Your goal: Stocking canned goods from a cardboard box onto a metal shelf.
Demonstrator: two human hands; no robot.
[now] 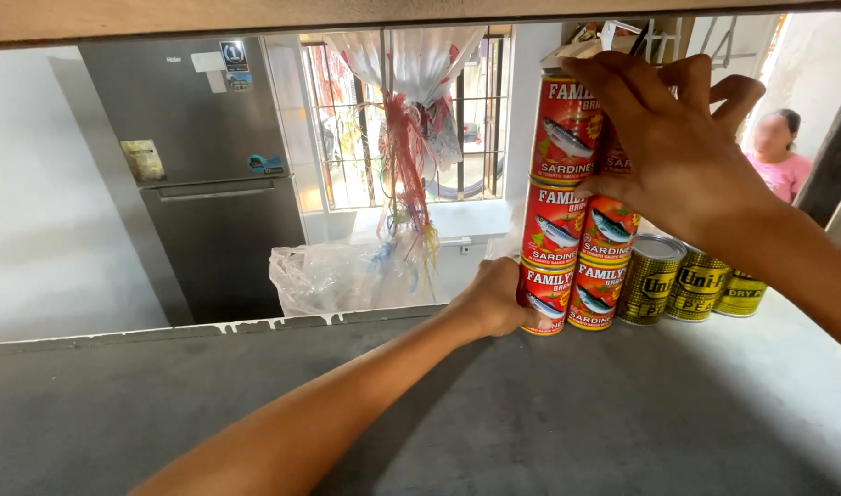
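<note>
Seen from the head camera: red fish cans (567, 197) stacked three high in two columns on a grey shelf (531, 413), hard against a row of yellow-labelled cans (699, 287) to their right. Left hand (494, 298) pressed to the bottom can of the front column, fingers wrapped round its side and closed on it, apparently bracing the base so the column stands true. Left arm stretched long and low across the shelf from the lower left, wrist straight. Right hand (664, 152) up at the top tier, palm turned away, fingers (613, 83) spread and curled over the rim of the upper can; a loose, capping hold, seemingly steadying the top against a tilt. Right forearm slanting down toward the lower right corner. Stack upright, cans flush one on another, labels facing out. Just under the shelf above, cardboard scraps (604, 39) crammed over the top can. Beyond the shelf opening, a grey fridge (200, 174) on the left, a barred window (411, 119) with a knotted curtain (420, 73) and coloured strings, a clear plastic bag (329, 276) heaped below it. At far right, another person in a pink top (788, 170), well apart from the stack.
</note>
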